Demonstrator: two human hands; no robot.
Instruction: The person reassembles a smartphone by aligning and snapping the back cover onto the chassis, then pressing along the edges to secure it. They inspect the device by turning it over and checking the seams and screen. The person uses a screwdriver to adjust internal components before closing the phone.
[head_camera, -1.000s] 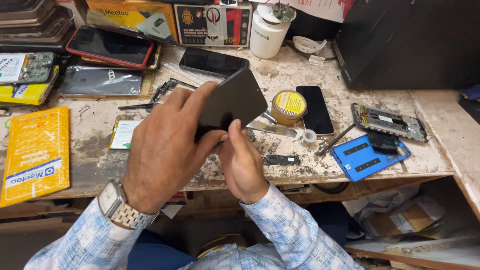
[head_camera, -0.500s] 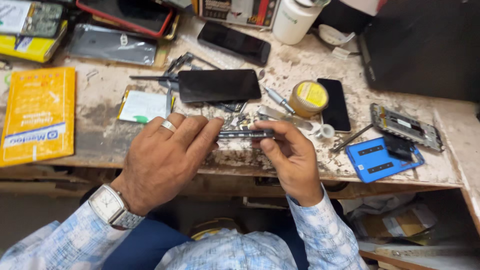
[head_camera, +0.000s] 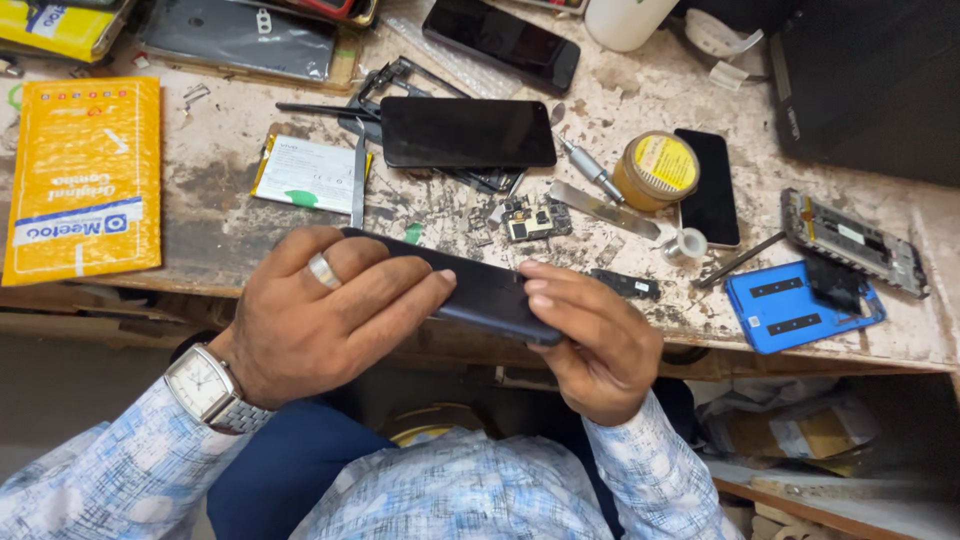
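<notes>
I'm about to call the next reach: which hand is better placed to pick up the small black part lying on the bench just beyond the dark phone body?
Probably the right hand. The small black part lies just past its fingertips, while the left hand wraps most of the dark phone body and sits farther away.
</notes>
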